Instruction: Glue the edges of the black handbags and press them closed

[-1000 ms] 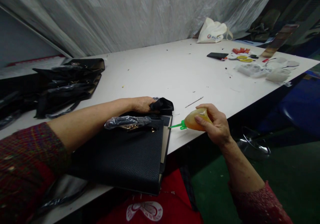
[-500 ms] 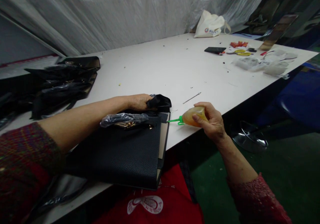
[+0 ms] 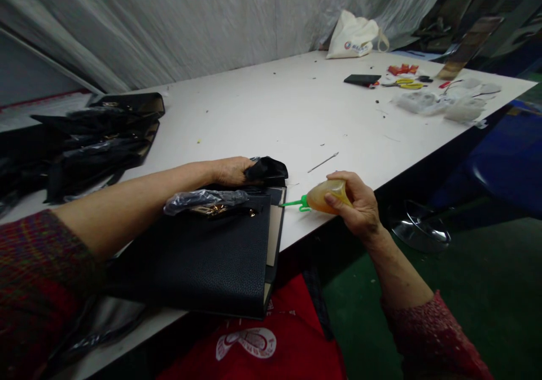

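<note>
A black leather bag [image 3: 203, 261] lies at the table's front edge, its beige inner edge facing right. Plastic wrap [image 3: 205, 200] covers its handle, beside gold-coloured metal fittings. At the bag's far side my left hand [image 3: 232, 171] is closed on a black flap [image 3: 266, 169] and holds it up; some of the fingers are hidden behind it. My right hand [image 3: 358, 205] grips a squeeze bottle [image 3: 327, 197] of amber liquid, tilted sideways. Its thin green nozzle [image 3: 294, 202] points left, with the tip at the bag's beige edge. Whether liquid comes out, I cannot tell.
More black bags [image 3: 105, 143] are piled at the left. A thin metal stick [image 3: 323, 162] lies beyond the bottle. Farther right are a black wallet-like piece [image 3: 362, 79], yellow-handled scissors [image 3: 410, 84], clear plastic bags [image 3: 444, 103] and a white cloth bag [image 3: 353, 36]. A blue stool [image 3: 499, 171] stands beside the table.
The view has shifted slightly, so everything sits a little farther left and up. Both hands keep their holds, and the nozzle tip stays at the bag's edge.
</note>
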{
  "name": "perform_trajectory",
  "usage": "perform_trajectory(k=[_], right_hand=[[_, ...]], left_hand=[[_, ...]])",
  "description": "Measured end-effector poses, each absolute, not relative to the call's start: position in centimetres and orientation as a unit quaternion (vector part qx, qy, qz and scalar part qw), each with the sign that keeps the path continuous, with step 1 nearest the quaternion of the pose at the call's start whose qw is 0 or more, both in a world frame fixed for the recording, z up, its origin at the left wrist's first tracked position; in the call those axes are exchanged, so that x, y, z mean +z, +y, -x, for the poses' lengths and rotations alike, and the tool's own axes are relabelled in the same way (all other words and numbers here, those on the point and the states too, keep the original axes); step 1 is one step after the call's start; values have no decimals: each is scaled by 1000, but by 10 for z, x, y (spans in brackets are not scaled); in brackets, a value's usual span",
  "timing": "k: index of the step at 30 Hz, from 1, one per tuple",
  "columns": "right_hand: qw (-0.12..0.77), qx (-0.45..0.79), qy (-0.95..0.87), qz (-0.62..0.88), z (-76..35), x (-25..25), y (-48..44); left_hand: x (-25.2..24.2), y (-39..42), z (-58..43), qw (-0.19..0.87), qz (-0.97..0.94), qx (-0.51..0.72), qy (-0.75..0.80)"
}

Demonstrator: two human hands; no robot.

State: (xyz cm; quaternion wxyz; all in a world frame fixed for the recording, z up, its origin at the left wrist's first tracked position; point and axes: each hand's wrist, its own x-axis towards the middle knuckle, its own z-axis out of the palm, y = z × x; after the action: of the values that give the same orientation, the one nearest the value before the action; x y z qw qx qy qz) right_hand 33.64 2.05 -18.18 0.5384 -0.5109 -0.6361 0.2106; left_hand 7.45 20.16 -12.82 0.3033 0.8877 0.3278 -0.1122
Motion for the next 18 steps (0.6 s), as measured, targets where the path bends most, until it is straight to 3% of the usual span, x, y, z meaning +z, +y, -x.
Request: perform_trajectory(k=[5,9,14,18], right_hand=[[514,266,-643,502,-337,-184,16],[544,235,-632,500,-338,-183,15],[501,288,-655,487,-336,-183,8],[542,256,-626,499,-332,-186,0]], left_hand=[[-128,201,-74,289,-892,-112,329],[-128,201,-74,296,-892,-112,323],[-129,202,-74,291,-893,-114,324],[-132,203,-73,310,-889,-110,320]])
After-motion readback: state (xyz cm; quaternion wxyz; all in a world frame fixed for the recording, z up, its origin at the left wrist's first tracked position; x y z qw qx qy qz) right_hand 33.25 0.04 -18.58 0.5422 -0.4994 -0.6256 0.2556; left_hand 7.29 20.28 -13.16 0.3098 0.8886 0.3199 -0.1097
